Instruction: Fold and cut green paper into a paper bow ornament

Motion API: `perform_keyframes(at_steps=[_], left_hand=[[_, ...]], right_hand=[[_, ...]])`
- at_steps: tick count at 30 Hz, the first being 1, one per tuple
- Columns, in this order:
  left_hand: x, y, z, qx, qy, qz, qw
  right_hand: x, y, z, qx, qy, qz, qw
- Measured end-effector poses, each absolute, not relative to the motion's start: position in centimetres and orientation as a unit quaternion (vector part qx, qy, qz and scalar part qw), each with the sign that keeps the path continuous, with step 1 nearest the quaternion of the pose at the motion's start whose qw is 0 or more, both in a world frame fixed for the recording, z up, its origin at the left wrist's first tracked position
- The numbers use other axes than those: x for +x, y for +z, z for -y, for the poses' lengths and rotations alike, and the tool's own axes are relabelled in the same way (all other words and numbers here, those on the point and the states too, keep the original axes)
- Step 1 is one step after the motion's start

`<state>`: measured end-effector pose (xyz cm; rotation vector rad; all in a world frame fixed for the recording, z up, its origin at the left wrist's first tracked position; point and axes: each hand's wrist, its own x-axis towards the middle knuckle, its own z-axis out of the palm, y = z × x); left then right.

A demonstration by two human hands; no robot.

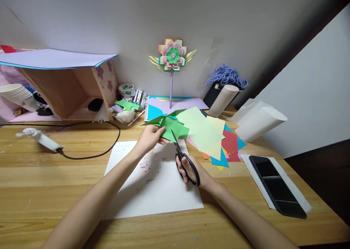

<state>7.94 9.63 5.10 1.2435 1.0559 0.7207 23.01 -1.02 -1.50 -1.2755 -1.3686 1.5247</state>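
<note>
My left hand pinches a folded green paper piece and holds it above the wooden desk. Black-handled scissors are gripped in my right hand, fingers through the loops. The blades point up and touch the lower edge of the green paper. Under both hands lies a white sheet smeared with coloured marks.
A fan of coloured paper sheets lies right of the scissors. A paper flower on a stick stands at the wall. A glue gun with a black cable lies left, a dark phone right, a white roll behind it.
</note>
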Motion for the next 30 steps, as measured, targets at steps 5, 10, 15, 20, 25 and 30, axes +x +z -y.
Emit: perform_keyframes(at_steps=[5, 10, 15, 20, 25, 30], left_hand=[[8.09, 5.33, -9.52, 0.530, 0.313, -0.470, 0.632], [7.99, 5.17, -9.71, 0.528, 0.312, -0.469, 0.635], [8.07, 5.08, -9.52, 0.533, 0.305, -0.464, 0.639], [8.22, 5.44, -9.05, 0.538, 0.281, -0.465, 0.644], [8.11, 5.37, -9.16, 0.543, 0.275, -0.467, 0.641], [8.11, 5.43, -9.23, 0.542, 0.276, -0.469, 0.640]], right_hand=[[23.01, -1.93, 1.08, -0.505, 0.574, 0.530, 0.367], [23.02, -1.98, 1.07, -0.521, 0.559, 0.530, 0.368], [22.95, -1.41, 1.27, -0.498, 0.569, 0.542, 0.366], [22.93, -1.46, 1.33, -0.502, 0.570, 0.536, 0.369], [22.96, -1.97, 1.17, -0.511, 0.566, 0.530, 0.371], [22.97, -2.07, 1.11, -0.521, 0.563, 0.520, 0.376]])
